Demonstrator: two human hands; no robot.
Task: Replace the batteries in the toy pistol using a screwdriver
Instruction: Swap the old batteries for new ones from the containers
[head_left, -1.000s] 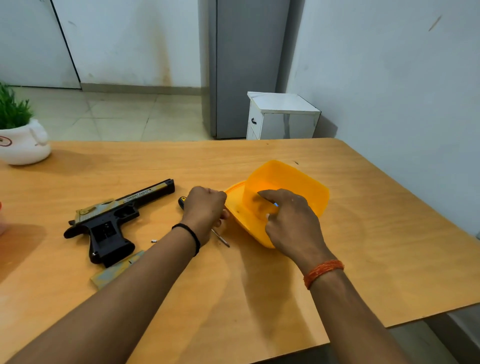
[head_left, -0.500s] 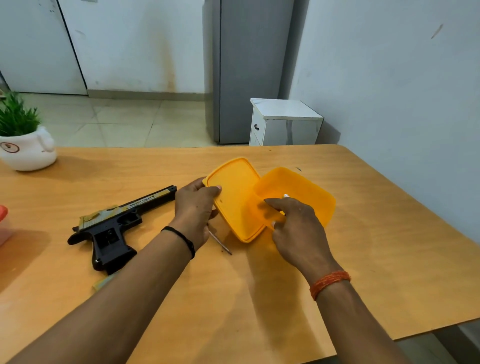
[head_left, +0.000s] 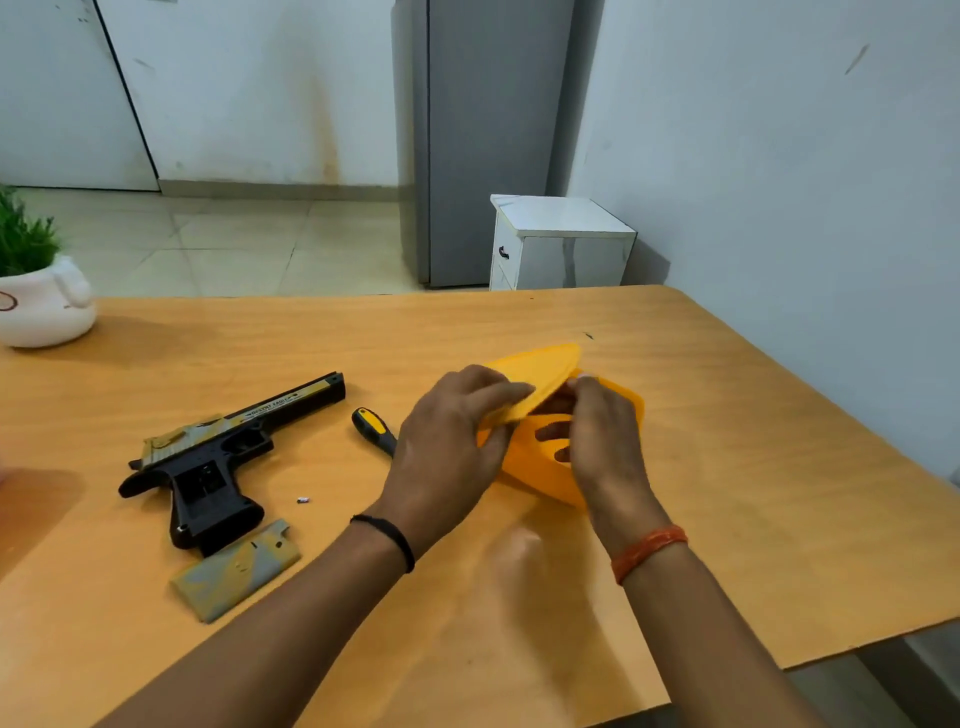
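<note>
While the toy pistol (head_left: 218, 457) lies at the table's (head_left: 779, 467) left beside its loose grip cover (head_left: 236, 569), your left hand (head_left: 447, 452) pinches the orange lid (head_left: 540, 379) and your right hand (head_left: 605, 441) grips the orange box (head_left: 540, 467) — screwdriver (head_left: 375, 430) just left of them.

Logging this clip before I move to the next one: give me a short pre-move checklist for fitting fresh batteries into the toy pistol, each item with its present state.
1. Battery cover off the toy pistol: ok, it lies beside the grip.
2. Screw kept in sight: ok, a small one lies on the table near the grip.
3. Screwdriver within reach: ok, it lies beside the left hand.
4. Hands free for the pistol: not ok, the left hand holds the yellow lid and the right hand the yellow box.
5. Fresh batteries ready: cannot tell, none are visible.
</note>
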